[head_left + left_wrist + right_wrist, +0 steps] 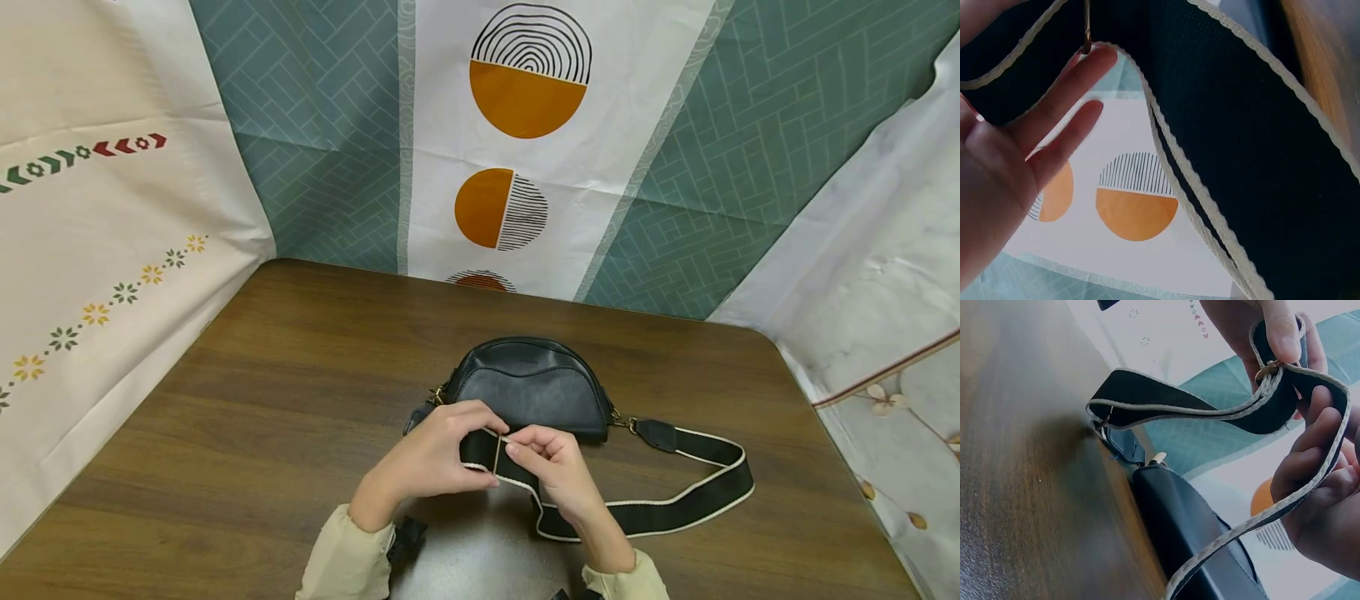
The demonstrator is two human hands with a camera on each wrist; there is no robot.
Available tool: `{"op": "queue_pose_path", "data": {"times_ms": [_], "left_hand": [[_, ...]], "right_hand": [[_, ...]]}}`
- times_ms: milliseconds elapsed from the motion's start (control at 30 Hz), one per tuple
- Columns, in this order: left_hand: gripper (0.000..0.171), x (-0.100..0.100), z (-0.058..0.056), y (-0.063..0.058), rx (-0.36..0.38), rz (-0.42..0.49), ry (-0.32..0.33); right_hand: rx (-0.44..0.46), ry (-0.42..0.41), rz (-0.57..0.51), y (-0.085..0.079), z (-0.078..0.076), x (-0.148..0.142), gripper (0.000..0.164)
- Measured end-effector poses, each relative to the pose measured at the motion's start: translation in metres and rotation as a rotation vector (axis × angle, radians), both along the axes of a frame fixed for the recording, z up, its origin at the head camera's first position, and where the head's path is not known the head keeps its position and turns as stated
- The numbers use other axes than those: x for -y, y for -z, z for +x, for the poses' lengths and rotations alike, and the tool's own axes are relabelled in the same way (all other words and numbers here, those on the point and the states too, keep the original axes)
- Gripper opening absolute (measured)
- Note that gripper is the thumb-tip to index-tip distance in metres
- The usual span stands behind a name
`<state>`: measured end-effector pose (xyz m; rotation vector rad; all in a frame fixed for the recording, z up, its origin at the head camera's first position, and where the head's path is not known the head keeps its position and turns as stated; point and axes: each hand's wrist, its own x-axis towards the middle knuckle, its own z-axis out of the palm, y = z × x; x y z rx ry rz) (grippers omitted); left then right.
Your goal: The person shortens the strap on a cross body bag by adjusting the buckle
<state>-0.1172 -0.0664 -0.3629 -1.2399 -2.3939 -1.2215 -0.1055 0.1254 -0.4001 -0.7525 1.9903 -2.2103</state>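
Note:
A black half-round handbag (pixel 534 392) stands on the table, with a wide black strap (pixel 720 492) edged in cream clipped to both its sides. In front of the bag, my left hand (pixel 431 454) pinches the strap beside a thin metal slider buckle (pixel 497 456). Close by on the right, my right hand (pixel 555 467) grips the strap at the buckle between thumb and curled fingers. In the right wrist view the strap (pixel 1147 400) loops through the buckle (pixel 1268 372), and a second metal ring shows near the bag. The left wrist view has the strap (pixel 1254 137) large across it.
The brown wooden table (pixel 300 375) extends around the bag on all sides. A patterned cloth backdrop (pixel 322 133) hangs behind it, with white cloths at left and right. The strap's loose loop lies on the table to the right.

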Motion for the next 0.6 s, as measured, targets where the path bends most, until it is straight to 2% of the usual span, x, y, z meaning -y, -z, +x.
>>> {"op": "queue_pose_path", "data": {"times_ms": [200,300,600], "left_hand": [[0.041,-0.0002,0.0014,-0.002,-0.133,-0.134,-0.09],[0.041,0.0,0.0025,-0.0028,-0.16,-0.183,-0.112],[0.038,0.0012,0.0028,-0.0055,-0.052,-0.133,-0.044]], "right_hand": [[0.0,0.005,0.026,-0.0005,-0.0005,-0.0001,0.015],[0.005,-0.006,0.03,-0.0005,-0.0006,0.0001,0.015],[0.037,-0.07,0.018,0.0005,-0.0022,-0.0061,0.021]]}}
